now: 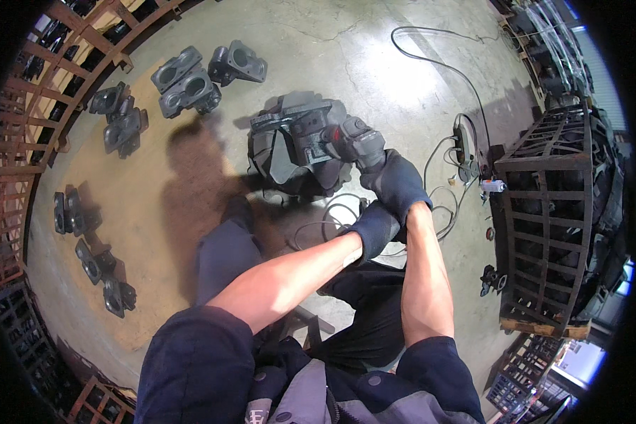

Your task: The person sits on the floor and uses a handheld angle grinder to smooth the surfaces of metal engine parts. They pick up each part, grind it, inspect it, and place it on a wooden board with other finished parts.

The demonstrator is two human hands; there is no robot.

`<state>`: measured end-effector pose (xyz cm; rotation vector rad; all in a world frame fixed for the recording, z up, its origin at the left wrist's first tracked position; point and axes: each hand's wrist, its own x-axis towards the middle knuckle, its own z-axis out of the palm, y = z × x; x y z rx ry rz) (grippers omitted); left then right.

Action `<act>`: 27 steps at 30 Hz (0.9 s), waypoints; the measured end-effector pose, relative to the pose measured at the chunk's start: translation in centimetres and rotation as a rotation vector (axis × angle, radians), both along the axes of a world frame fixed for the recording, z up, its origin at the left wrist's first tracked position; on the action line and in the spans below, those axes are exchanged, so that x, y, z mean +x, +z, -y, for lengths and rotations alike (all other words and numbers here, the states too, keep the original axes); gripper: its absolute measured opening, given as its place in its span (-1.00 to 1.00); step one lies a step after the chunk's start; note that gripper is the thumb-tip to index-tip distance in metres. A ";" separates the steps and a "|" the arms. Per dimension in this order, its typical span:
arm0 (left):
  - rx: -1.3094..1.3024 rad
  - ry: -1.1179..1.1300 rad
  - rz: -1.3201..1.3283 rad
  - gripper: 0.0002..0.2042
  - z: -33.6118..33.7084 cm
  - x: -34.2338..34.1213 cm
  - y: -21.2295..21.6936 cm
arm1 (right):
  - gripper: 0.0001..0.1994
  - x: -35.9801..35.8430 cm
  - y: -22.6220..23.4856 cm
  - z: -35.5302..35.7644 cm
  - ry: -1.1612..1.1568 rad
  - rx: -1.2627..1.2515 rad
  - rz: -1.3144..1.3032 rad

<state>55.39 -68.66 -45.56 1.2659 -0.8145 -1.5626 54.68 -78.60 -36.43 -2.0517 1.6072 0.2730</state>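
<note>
Gripping a dark handheld power grinder (353, 141), you sit low over the work, your knees in dark blue trousers (226, 254) spread at six o'clock. Your right hand in a dark blue work glove (397, 182) is closed round the grinder's body, just past centre toward one o'clock; a two-handed hold probably steadies the tool against kickback. Your left hand in a matching dark glove (374, 227) sits just behind and below it, fingers curled shut; what exactly it clasps, the tool's rear or its cable, cannot be told. The grinder's head touches the large dark grey cast-metal housing (297, 145), which rests on the pale concrete floor (374, 63) at twelve o'clock, directly ahead and within arm's reach, likely so you can bear down on it.

A thin grey cable (325, 219) loops on the floor near your hands. Farther out, at three o'clock, a small white spray can with a blue end (493, 186) lies on its side beside a dark metal cage pallet (544, 212) loaded with dark parts. Smaller grey castings with round bores (191, 81) stand grouped at eleven o'clock; more lie at nine o'clock (85, 240), apart from the workpiece. Rust-red metal crates (21, 141) curve along the far left edge. No labels or signs are legible.
</note>
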 end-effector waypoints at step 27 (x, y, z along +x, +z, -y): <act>-0.195 -0.204 0.040 -0.66 0.7 -2.4 4.5 | -0.58 -6.4 1.9 -0.8 -0.216 -0.178 0.177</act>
